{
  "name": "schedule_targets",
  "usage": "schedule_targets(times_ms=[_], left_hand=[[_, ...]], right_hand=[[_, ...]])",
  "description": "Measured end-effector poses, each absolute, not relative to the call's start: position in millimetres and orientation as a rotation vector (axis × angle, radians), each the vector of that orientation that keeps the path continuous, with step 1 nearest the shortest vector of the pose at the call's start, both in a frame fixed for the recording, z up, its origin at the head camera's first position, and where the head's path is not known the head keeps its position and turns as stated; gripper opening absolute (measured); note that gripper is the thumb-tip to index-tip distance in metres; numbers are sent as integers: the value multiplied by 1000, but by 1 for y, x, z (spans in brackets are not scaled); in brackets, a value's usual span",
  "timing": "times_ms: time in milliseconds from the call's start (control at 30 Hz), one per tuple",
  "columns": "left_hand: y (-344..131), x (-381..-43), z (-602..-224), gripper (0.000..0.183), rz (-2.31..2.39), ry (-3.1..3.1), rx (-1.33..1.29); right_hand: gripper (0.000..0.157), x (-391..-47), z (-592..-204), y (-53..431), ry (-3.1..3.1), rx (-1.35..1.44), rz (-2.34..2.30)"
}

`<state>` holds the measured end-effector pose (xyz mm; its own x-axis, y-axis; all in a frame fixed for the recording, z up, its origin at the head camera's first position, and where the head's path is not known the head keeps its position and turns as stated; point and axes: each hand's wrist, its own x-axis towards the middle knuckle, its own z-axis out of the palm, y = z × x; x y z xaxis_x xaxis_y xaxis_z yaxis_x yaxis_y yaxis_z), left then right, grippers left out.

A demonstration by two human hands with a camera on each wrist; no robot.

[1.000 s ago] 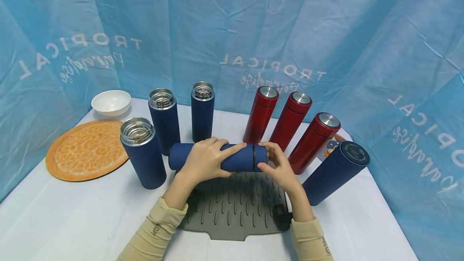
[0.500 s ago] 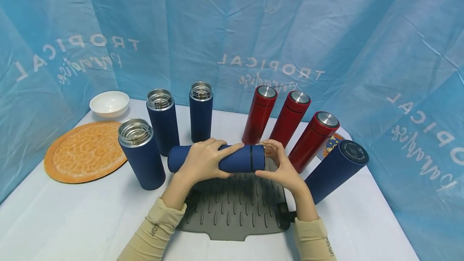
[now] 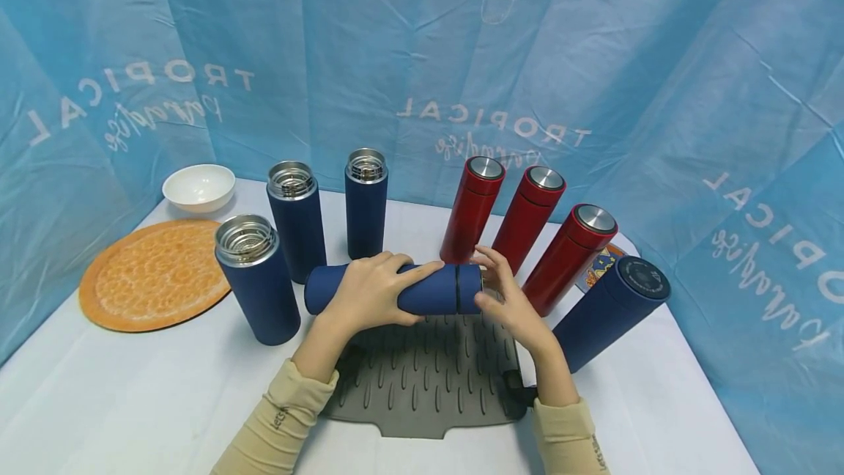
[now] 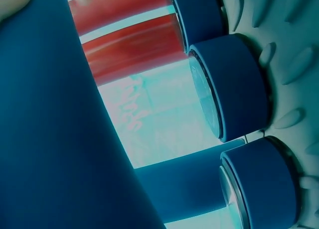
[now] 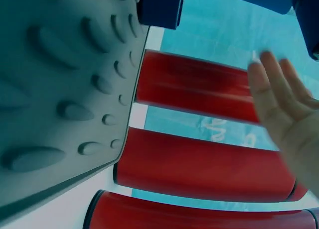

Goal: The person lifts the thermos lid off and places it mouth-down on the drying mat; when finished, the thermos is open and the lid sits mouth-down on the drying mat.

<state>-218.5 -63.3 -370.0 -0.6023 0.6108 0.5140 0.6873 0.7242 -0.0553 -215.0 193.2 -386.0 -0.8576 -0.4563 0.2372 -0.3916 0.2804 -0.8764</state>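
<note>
My left hand (image 3: pixel 372 292) grips the body of a navy thermos bottle (image 3: pixel 422 288) held sideways above a grey ridged mat (image 3: pixel 422 380). Its lid (image 3: pixel 469 289) points right, a thin dark seam between lid and body. Beside that end is my right hand (image 3: pixel 511 306), its fingers loosely spread. In the right wrist view the right hand (image 5: pixel 284 104) is blurred, with extended fingers and nothing in its grasp. Navy lids (image 4: pixel 232 87) stand on the mat in the left wrist view; in the head view the held bottle hides them.
Three lidless navy bottles (image 3: pixel 257 292) stand at left, near a round orange-brown board (image 3: pixel 158 277) and a white bowl (image 3: pixel 199 189). Three red bottles (image 3: pixel 527 211) with silver-topped lids stand at right, beside a capped navy bottle (image 3: pixel 609 314). A blue curtain (image 3: pixel 369 50) hangs behind the table.
My right hand's thumb and fingers have come off the lid, and the thumb has moved up from the lid's lower edge. The left hand's grip on the bottle is unchanged.
</note>
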Motion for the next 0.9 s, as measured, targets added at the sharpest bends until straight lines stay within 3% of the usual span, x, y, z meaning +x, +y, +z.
schedule_targets(times_ms=[100, 233, 633, 767, 900], left_hand=[[-63, -219, -370, 80, -211, -2411, -987], [-64, -219, -370, 79, -196, -2403, -989], [-64, -219, -371, 79, -169, -2398, -997], [-64, -219, -370, 79, -180, -2405, -993], [-64, -219, -369, 79, -181, -2407, -988]], right_hand=[[52, -215, -386, 193, 2524, -691, -1629], [41, -213, -384, 193, 2587, -623, -1551], [66, -213, -379, 201, 2464, -779, -1572], [62, -212, -378, 202, 2456, -752, -1576], [47, -212, -376, 200, 2538, -639, -1556]])
